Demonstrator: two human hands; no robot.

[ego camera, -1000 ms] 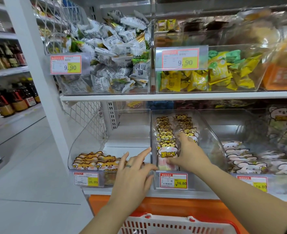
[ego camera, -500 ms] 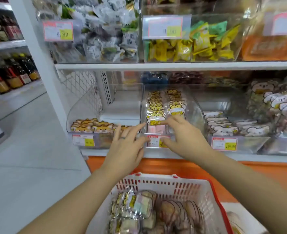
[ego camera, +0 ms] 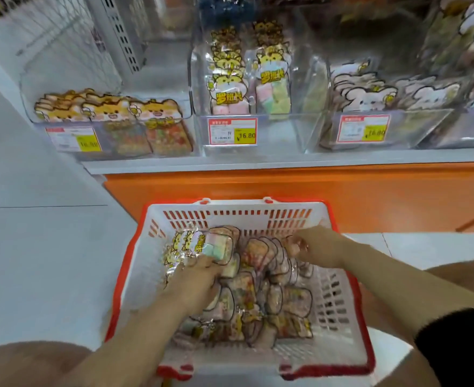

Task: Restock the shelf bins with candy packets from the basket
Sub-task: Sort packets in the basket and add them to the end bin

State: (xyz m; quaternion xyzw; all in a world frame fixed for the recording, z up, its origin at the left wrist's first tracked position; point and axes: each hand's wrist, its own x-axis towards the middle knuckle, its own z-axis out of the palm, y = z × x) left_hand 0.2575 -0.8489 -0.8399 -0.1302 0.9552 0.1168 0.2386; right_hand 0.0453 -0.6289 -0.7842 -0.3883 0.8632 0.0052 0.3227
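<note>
The clear plastic candy packets (ego camera: 261, 277) lie heaped in the white slatted plastic basket with a red rim (ego camera: 230, 216), which sits on the floor below the shelf. Your left hand (ego camera: 194, 280) is down among them, fingers curled round a clear cat-printed packet of pastel marshmallows (ego camera: 202, 247) at the heap's far left. Your right hand (ego camera: 311, 247) rests on the heap's far right with its fingers bent, and you cannot tell whether it has hold of anything.

Above, the middle clear plastic shelf bin (ego camera: 280, 132) holds two rows of the same cat packets standing upright. The left clear bin (ego camera: 113, 120) holds orange bear-topped packets and the right clear bin (ego camera: 414, 127) holds white bear-topped ones. The middle bin's front bears a red-and-yellow price tag (ego camera: 232, 131).

Half a second ago both hands were up at the middle bin's front; now both are in the basket.

The bins stand on a grey shelf (ego camera: 258, 163) over an orange base panel (ego camera: 342, 196), and pale grey floor tiles (ego camera: 48, 233) stretch to the left
</note>
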